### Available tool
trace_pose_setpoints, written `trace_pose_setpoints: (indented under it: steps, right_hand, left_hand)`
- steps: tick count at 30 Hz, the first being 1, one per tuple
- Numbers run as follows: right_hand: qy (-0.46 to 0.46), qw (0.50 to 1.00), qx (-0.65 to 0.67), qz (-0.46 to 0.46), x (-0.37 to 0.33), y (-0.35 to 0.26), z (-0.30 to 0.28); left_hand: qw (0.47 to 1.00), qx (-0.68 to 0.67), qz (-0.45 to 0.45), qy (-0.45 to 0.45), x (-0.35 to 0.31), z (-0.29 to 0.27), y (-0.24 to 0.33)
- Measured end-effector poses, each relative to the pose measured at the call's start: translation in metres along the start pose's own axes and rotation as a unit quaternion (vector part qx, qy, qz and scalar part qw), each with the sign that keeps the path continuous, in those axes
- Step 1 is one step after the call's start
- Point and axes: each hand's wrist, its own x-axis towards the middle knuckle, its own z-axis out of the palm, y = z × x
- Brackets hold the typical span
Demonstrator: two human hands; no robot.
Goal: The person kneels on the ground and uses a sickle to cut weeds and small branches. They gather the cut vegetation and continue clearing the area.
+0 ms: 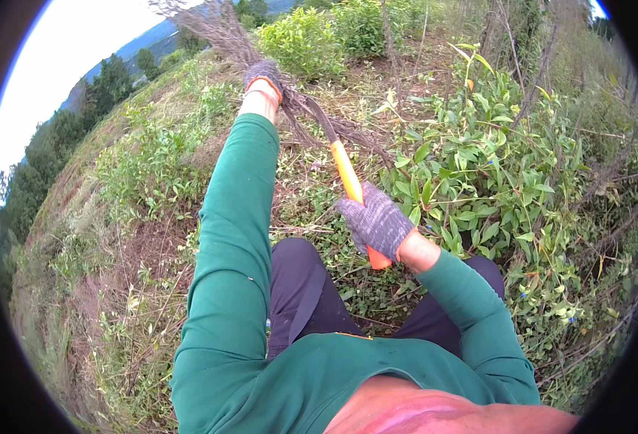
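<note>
My left hand (263,74), in a dark grey knit glove with an orange cuff, is stretched far forward and closed around a bundle of dry brown stalks (221,32). The stalks fan out beyond it to the upper left, and their thin ends trail back to the right. My right hand (378,220), in a grey knit glove, grips the orange handle of a sickle (346,171) in front of my knees. Its dark curved blade (322,118) reaches up to the stalks beside my left hand. Whether the edge touches them I cannot tell.
Dense leafy green plants (478,181) with a few blue flowers stand close on the right. Bright green shrubs (304,40) grow farther ahead. Tall dry stems (528,79) rise at the upper right. On the left, a weedy slope (116,239) runs toward dark trees (30,166).
</note>
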Motion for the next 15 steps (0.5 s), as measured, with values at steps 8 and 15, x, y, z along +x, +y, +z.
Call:
trace_pose_setpoints:
  steps: [8,15]
  right_hand:
    - [0.047,0.997,-0.031,0.046,-0.112,-0.010,-0.024]
    - [0.279,0.954,-0.106,-0.016,-0.067,-0.014,-0.115]
  left_hand:
    - [0.901,0.361,0.216,-0.106,-0.023,0.063,-0.054]
    - [0.868,-0.469,-0.159,-0.031,-0.081,0.039,0.032]
